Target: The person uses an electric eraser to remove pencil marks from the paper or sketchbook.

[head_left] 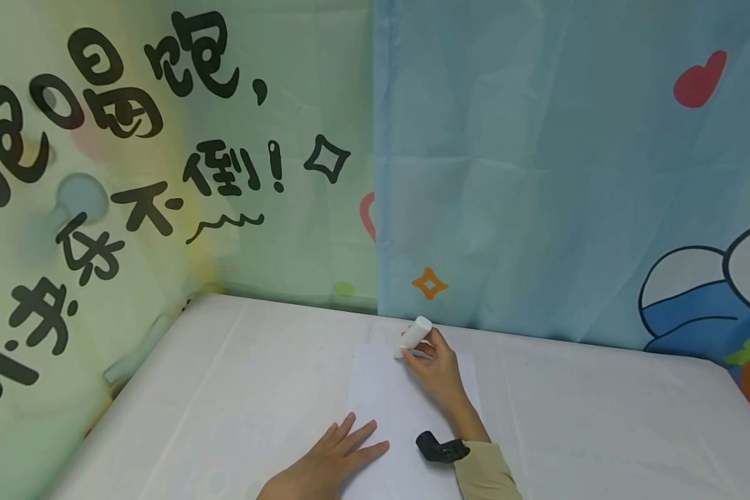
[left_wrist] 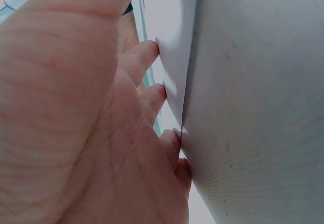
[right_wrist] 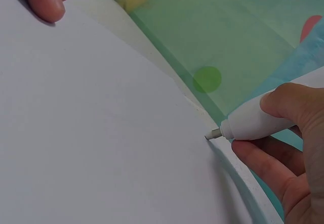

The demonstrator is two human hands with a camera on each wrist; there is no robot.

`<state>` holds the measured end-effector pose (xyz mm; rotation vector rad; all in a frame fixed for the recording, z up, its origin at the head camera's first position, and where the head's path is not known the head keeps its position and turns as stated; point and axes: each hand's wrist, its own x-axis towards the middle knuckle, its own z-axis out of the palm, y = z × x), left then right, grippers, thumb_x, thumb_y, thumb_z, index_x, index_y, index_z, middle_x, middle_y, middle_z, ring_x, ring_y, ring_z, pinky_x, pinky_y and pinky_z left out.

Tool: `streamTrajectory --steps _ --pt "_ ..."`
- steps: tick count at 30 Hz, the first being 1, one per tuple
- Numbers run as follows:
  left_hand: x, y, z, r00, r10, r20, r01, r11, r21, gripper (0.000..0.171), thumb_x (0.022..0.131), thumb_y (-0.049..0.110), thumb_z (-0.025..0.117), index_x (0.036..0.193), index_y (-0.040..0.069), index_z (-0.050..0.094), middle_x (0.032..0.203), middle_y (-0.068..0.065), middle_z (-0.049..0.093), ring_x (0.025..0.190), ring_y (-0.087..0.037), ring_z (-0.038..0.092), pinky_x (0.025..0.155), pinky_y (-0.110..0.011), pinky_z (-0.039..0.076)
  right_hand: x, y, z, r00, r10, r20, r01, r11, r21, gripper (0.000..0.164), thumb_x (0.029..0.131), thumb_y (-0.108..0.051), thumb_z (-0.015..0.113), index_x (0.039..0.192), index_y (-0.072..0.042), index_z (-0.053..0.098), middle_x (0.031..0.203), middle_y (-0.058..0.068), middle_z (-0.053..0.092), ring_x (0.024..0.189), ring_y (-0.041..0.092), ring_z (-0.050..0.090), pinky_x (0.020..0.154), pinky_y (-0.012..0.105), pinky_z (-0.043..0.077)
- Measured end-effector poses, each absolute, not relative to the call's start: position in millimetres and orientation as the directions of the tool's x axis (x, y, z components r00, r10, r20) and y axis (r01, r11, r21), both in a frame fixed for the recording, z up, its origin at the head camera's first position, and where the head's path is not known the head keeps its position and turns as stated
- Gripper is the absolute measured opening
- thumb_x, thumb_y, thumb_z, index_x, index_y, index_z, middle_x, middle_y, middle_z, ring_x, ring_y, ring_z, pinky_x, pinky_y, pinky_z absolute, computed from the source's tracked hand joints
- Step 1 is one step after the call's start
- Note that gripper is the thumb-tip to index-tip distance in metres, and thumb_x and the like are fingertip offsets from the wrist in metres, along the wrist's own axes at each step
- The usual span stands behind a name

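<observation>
A sheet of white paper (head_left: 387,396) lies on the white-covered table (head_left: 275,361). My right hand (head_left: 437,368) pinches a thick white pen-shaped tool (head_left: 416,332) between thumb and fingers. In the right wrist view, the tool's narrow greyish tip (right_wrist: 214,133) meets the paper (right_wrist: 111,107) close to its far edge, with the body tilted. Lower on the sheet, my left hand (head_left: 331,458) rests with its fingers spread and fairly straight. The left wrist view shows its fingertips (left_wrist: 150,48) against the paper (left_wrist: 177,42). I see no clear marks on the sheet.
A black device (head_left: 440,448) is strapped to the right wrist above a beige sleeve (head_left: 487,472). Behind the table hang a green printed cloth (head_left: 300,83) with black lettering and a blue cloth (head_left: 537,173); they meet the table's back edge, not far past the tool.
</observation>
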<state>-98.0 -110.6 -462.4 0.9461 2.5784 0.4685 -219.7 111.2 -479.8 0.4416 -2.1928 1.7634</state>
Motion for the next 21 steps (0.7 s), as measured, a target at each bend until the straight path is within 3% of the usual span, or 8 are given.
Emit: streamTrajectory --steps 6,21 --pt "-97 -111 -461 -0.714 0.669 -0.208 0.549 0.718 0.428 0.081 0.086 0.059 0.063 0.154 0.031 0.029 0.161 -0.002 0.024 0.148 -0.036 0.018 0.116 -0.051 0.024 -210 107 -461 -0.899 -0.042 0.437 -0.434 0.231 -0.871 0.039 0.077 0.02 0.068 0.113 0.018 0.051 0.105 0.032 0.061 0.092 0.047 0.065 0.073 0.015 0.053" --pt "-98 -112 -460 -0.709 0.678 -0.193 0.554 0.706 0.442 0.082 0.085 0.056 0.066 0.154 0.03 0.03 0.161 -0.003 0.024 0.147 -0.037 0.019 0.116 -0.052 0.024 -221 113 -484 -0.909 -0.039 0.416 -0.414 0.215 -0.884 0.041 0.081 0.013 0.07 0.118 0.012 0.052 0.11 0.029 0.062 0.096 0.043 0.066 0.075 0.018 0.055"
